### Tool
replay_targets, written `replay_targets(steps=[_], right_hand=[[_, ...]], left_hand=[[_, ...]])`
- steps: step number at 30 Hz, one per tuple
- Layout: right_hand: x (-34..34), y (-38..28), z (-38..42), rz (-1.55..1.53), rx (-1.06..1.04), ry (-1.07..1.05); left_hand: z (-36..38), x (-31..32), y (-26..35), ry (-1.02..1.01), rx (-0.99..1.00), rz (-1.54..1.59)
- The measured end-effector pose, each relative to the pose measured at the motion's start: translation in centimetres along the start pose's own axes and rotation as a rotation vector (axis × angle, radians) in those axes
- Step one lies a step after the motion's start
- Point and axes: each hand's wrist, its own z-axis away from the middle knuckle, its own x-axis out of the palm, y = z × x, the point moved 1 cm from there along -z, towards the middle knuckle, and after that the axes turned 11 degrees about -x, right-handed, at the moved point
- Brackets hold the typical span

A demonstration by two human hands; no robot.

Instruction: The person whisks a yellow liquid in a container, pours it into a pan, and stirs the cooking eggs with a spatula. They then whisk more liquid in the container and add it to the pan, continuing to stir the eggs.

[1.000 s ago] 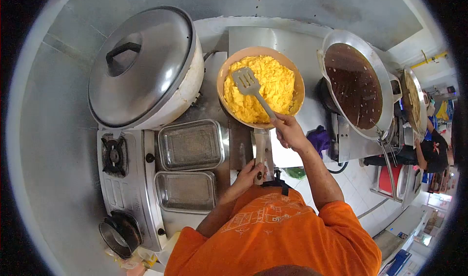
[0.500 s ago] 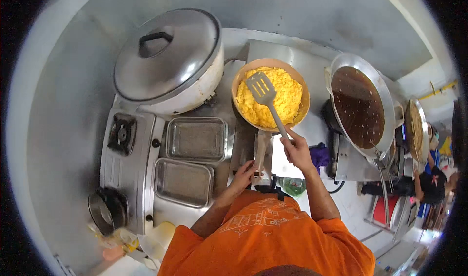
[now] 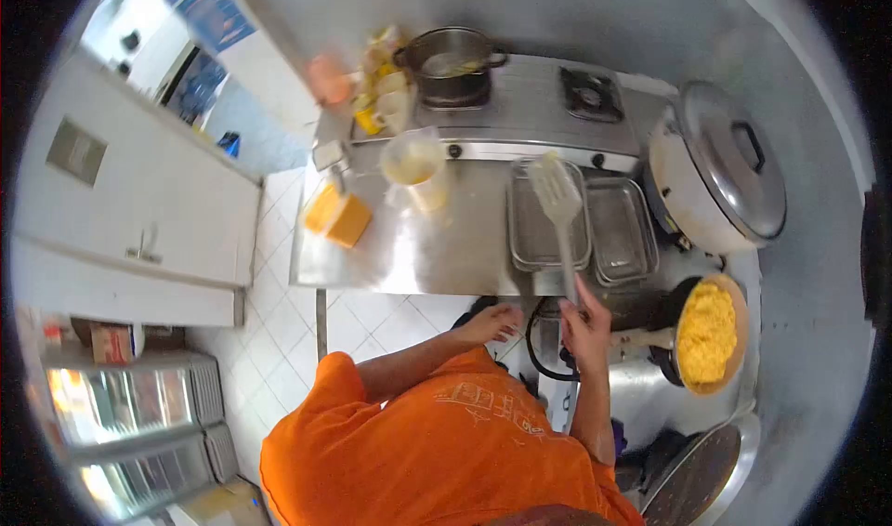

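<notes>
Spatula [image 3: 561, 213] blurry in right hand [image 3: 586, 328]

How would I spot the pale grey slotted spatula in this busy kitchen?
Start at the person's bright orange shirt, then follow the bare right forearm to the right hand. It grips the spatula, seen against one of two shiny rectangular trays; unlike them, it has a long handle and slotted blade.

Matt spatula [image 3: 562, 220], glossy metal counter [image 3: 478, 243], cloth shirt [image 3: 418, 456]
</notes>
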Motion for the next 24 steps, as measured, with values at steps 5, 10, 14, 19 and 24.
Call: replay_targets(steps=[5,10,14,19,24], right_hand=[[10.5,3.1,-6.2,0.477,-0.495,-0.118],[14.7,5.4,-7.5,1.015,-0.534,-0.066],[16.0,8.8,-6.9,1.315,-0.553,-0.04],[15.6,10.3,-4.9,1.361,-0.612,0.085],[14.6,9.8,-2.5,1.229,-0.438,0.066]], left_hand=[[3.6,-10.5,-2.4,0.319,0.181,0.296],[7.1,-17.7,1.2,0.526,0.354,0.34],[6.8,-22.5,7.2,0.728,0.612,0.165],[4.6,-26.1,12.5,1.047,0.638,-0.462],[4.1,-26.2,14.0,1.02,0.508,-0.482]])
